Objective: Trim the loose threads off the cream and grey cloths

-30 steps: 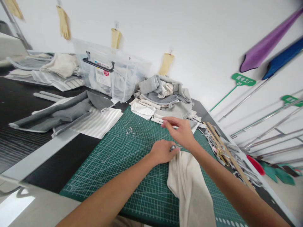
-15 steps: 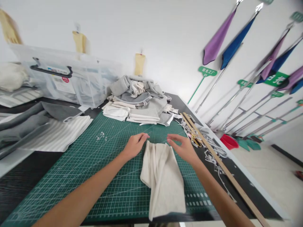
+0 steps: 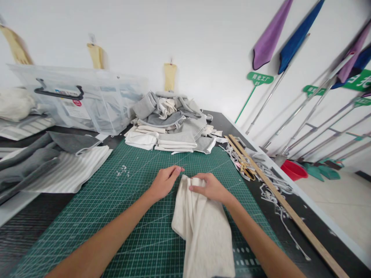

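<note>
A cream cloth (image 3: 203, 227) lies crumpled lengthwise on the green cutting mat (image 3: 121, 216) and hangs over the near edge. My left hand (image 3: 164, 181) rests at the cloth's far left corner, fingertips touching its edge. My right hand (image 3: 209, 188) lies on the cloth's far end and pinches the fabric there. The two hands are close together, almost touching.
A heap of folded grey and white cloths (image 3: 171, 123) sits at the mat's far edge. A clear plastic bin (image 3: 87, 102) stands at the back left, grey and striped fabric (image 3: 55, 162) at the left. A wooden ruler (image 3: 278, 208), scissors (image 3: 246, 170) and fabric strips lie at the right.
The view swung right. My right hand moved from beside the cloth onto its far end and closed on it. My left hand stayed at the left corner.
</note>
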Available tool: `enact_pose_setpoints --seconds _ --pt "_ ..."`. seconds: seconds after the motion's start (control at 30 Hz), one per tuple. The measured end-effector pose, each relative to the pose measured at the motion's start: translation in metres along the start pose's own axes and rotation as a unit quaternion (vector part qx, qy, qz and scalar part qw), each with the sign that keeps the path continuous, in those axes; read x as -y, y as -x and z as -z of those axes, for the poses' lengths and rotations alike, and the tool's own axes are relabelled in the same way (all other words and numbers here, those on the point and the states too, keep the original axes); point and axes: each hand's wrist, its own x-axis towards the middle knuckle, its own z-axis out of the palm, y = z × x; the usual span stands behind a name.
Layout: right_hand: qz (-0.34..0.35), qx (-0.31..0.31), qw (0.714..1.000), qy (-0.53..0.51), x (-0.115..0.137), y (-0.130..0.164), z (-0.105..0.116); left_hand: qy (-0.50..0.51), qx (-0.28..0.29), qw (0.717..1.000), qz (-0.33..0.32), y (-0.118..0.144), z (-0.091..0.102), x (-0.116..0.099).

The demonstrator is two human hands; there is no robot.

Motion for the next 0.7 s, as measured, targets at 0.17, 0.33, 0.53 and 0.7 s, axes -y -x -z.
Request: enact_pose_setpoints --seconds 0.17,0.33,0.53,0.7 --pt "0.090 -0.046 0.990 -0.101 -0.007 0.001 0.003 -0.005 0.018 1.000 -0.007 0.003 -0.001 -0.003" --pt "0.144 -0.069 0.974 -0.162 -0.006 0.007 0.005 -0.014 0.042 0.998 -0.034 0.007 -0.004 -0.007" --pt "0.126 -0.075 0.972 -0.184 0.007 0.018 0.004 -0.024 0.060 0.995 -0.069 0.015 -0.001 -0.016" --pt "0.155 -0.059 0.963 -0.212 0.012 0.021 0.003 -0.044 0.066 0.987 -0.139 0.022 0.005 -0.029"
